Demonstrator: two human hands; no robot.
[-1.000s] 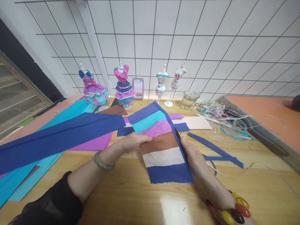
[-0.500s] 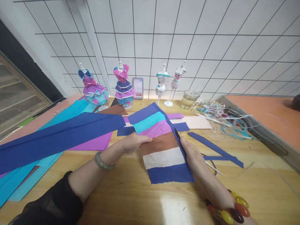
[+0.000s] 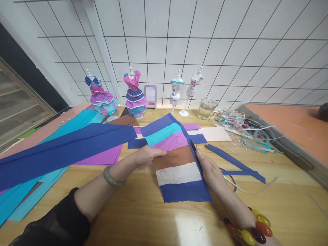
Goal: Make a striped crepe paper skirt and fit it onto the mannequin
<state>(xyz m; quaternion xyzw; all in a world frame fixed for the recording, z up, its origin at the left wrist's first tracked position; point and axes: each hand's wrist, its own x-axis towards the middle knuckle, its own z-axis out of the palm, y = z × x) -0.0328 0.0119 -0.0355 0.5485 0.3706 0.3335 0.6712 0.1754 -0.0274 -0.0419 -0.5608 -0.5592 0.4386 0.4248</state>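
Note:
My left hand [image 3: 147, 155] pinches the left edge of a striped crepe paper piece [image 3: 176, 159], thumb on top over the brown band. Its bands run blue, turquoise, purple, brown, white and blue. Along its right side lies a narrow blue strip [image 3: 186, 131]. My right hand [image 3: 211, 169] is closed on black scissors [image 3: 193, 146], whose blades lie against that strip; the handles are mostly hidden by the fingers. Cut blue strips [image 3: 230, 158] rest on the table to the right of this hand.
Long blue crepe paper [image 3: 69, 143] and turquoise sheets [image 3: 77, 121] lie left. Behind stand two dressed mini mannequins [image 3: 102, 99] [image 3: 135, 95], two white ones [image 3: 175, 90] [image 3: 194, 85], a phone [image 3: 150, 96] and a glass jar [image 3: 207, 109]. Ribbon scraps [image 3: 243, 128] are heaped beside an orange-topped box [image 3: 287, 119].
Almost nothing differs. The lower end of the striped paper has shifted very slightly, and both hands keep their hold.

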